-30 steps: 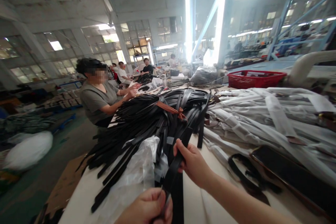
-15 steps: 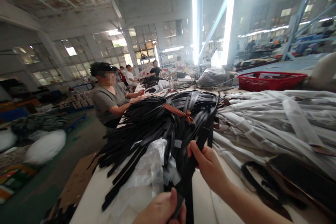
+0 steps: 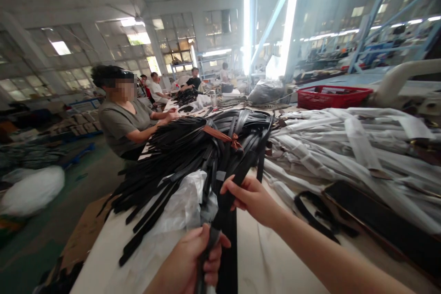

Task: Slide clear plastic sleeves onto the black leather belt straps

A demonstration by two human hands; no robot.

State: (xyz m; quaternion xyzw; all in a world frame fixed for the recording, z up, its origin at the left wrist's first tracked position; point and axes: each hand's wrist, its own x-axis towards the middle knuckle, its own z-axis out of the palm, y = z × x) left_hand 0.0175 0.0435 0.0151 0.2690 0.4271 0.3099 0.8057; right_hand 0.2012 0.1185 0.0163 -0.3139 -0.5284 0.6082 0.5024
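Head view: both hands hold a black strap (image 3: pixel 225 206) slantwise above the near part of the tabletop (image 3: pixel 255 262), in front of a big heap (image 3: pixel 179 147) of similar straps. The left hand (image 3: pixel 195 257) has its fingers curled around the strap's lower part, thumb on top; the right hand (image 3: pixel 253 195) has its fingers pinching it farther up, thumb against one side. Beneath the strap, a black band (image 3: pixel 229 262) runs to the bottom edge, just right of the left hand. A brown tie (image 3: pixel 220 134) is knotted around part of the heap, and crumpled clear plastic (image 3: pixel 182 202) lies at its near side, left of the strap. White-wrapped straps (image 3: pixel 310 156) are spread to the right, with a curled dark strip (image 3: pixel 303 204) and a flat dark object (image 3: pixel 372 213) nearer the right forearm. Behind them stand a red basket (image 3: pixel 334 99) and, left of it, a grey bag (image 3: pixel 265 94). Across the heap, on the left, a co-worker (image 3: pixel 120 124) in a grey-brown top has both hands near the far straps
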